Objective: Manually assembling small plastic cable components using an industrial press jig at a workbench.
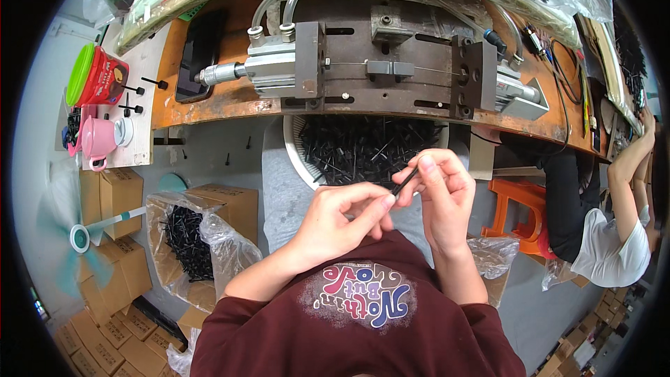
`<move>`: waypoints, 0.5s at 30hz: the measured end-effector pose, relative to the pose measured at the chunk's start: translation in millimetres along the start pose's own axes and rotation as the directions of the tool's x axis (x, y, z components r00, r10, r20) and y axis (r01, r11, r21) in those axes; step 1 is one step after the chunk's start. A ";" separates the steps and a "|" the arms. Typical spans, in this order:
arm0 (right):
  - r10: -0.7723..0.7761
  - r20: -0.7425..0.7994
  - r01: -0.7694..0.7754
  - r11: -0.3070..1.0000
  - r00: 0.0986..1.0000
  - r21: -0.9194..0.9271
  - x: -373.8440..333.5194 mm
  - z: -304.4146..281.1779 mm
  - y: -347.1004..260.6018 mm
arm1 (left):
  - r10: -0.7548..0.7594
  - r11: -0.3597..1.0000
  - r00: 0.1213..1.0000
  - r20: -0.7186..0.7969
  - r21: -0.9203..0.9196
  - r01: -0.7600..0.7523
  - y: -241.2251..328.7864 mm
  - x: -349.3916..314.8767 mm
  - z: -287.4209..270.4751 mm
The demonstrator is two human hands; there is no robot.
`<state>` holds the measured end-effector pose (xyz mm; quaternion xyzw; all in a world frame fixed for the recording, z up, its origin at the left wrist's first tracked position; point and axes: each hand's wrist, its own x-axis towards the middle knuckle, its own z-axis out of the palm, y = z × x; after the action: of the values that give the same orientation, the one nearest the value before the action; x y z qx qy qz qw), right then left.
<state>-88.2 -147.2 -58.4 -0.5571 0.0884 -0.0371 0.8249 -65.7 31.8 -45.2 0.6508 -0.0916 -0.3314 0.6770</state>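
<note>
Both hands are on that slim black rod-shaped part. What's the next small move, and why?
I'd probably ease the left hand off the slim black rod-shaped part and let the right hand hold it alone: both pinch it now, so one grip may suffice, freeing a hand to reach the white-rimmed basin of black parts just ahead.

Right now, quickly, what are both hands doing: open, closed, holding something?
Left hand: closed, pinching the lower end of a thin black piece.
Right hand: closed, pinching its upper end.

Parts in basin before bench
</note>
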 end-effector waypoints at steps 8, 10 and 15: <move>-0.035 -0.024 0.037 0.997 0.999 0.066 21.3 3.3 -16.5 | 0.693 0.574 0.717 0.074 0.545 -0.611 23.3 14.7 -11.2; -0.104 -0.013 0.104 0.995 0.994 0.008 25.6 3.7 -20.1 | 0.718 0.504 0.696 0.021 0.674 -0.540 30.3 23.8 -11.3; -0.149 -0.065 0.129 0.961 0.987 -0.245 16.1 -3.0 -18.1 | 0.789 0.161 0.605 0.106 0.915 -0.370 36.2 63.5 -19.0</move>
<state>-72.3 -159.3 -44.4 -0.6557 0.0870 -0.1071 0.7423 5.2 9.0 -33.2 0.8568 -0.3560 0.2041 0.3122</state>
